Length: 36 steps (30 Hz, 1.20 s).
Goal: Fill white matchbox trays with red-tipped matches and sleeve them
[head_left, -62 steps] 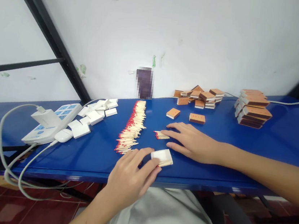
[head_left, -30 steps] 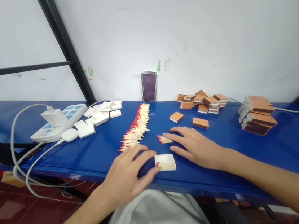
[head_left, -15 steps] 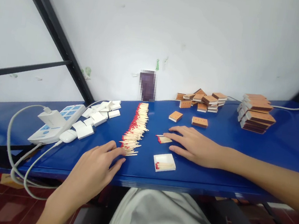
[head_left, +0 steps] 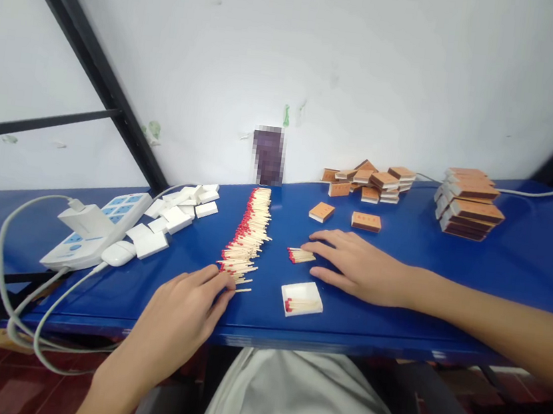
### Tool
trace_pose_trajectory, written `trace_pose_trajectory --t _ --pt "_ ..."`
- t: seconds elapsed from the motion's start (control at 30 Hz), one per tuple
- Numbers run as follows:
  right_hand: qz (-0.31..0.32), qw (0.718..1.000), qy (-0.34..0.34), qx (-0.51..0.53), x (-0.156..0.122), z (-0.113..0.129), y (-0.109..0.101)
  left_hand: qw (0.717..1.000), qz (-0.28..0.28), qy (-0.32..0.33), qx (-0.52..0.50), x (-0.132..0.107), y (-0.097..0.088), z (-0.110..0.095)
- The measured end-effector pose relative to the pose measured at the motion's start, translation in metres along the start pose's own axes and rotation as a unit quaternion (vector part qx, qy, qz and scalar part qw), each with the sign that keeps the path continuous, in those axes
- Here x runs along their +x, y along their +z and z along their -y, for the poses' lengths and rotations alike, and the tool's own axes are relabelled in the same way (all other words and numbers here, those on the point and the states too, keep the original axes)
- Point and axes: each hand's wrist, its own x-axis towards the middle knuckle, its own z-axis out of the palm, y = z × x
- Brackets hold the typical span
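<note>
Fingers [head_left: 217, 279] of the left hand [head_left: 177, 316] lay loosely spread and low. They gripped nothing that showed, and their tips touched the near end of the row of matches [head_left: 247, 234]. That row ran straight away from the person toward the wall, each stick lying crosswise with its red head to the left. Across the gap, the right hand [head_left: 360, 267] rested flat and open on the counter [head_left: 527, 258], its fingers [head_left: 319, 244] touching a small bundle of matches [head_left: 299, 255], heads also leftward. Between the two hands, toward the front edge, sat a white tray [head_left: 301, 299] holding a few matches; the right thumb was nearer to it than the left fingertips. Beyond lay two loose orange matchboxes [head_left: 366, 221], well apart from either hand.
</note>
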Motion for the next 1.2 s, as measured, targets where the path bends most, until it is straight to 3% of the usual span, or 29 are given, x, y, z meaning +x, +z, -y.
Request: trace_pose_trajectory --t 0.23,0.37,0.43,0.53,0.67,0.77,0.87,0.97,1.03,1.2 --pt "0.003 1.000 0.001 0.000 0.001 0.001 -0.001 0.999 0.026 0.013 -0.017 0.001 0.004 -0.012" --pt "0.002 1.000 0.009 0.005 0.001 0.002 -0.001 0.999 -0.010 0.021 -0.030 0.010 -0.009 -0.010" --pt "-0.006 1.000 0.020 0.006 0.001 0.003 0.000 0.999 -0.048 0.019 -0.014 0.025 -0.020 -0.017" --pt "-0.030 0.999 0.038 -0.011 0.000 0.003 0.002 0.996 -0.030 0.067 0.047 0.064 -0.029 -0.038" --pt "-0.055 0.996 0.060 -0.042 0.000 0.003 0.006 0.982 0.019 0.136 0.130 0.116 -0.014 -0.062" --pt "-0.052 0.995 0.061 -0.052 0.001 0.003 0.007 0.979 0.031 0.149 0.137 0.133 -0.003 -0.064" --pt "-0.053 0.996 0.051 -0.051 0.002 0.004 0.007 0.981 0.026 0.147 0.127 0.125 -0.008 -0.061" --pt "-0.057 0.996 0.044 -0.046 0.002 0.003 0.007 0.986 -0.007 0.135 0.095 0.098 -0.021 -0.059" --pt "-0.061 0.998 0.030 -0.016 0.003 0.001 0.006 0.989 -0.064 0.133 -0.010 0.075 -0.025 -0.056" --pt "-0.045 0.993 -0.065 0.083 0.011 -0.001 0.004 0.979 -0.082 0.062 -0.176 0.026 -0.009 -0.051"
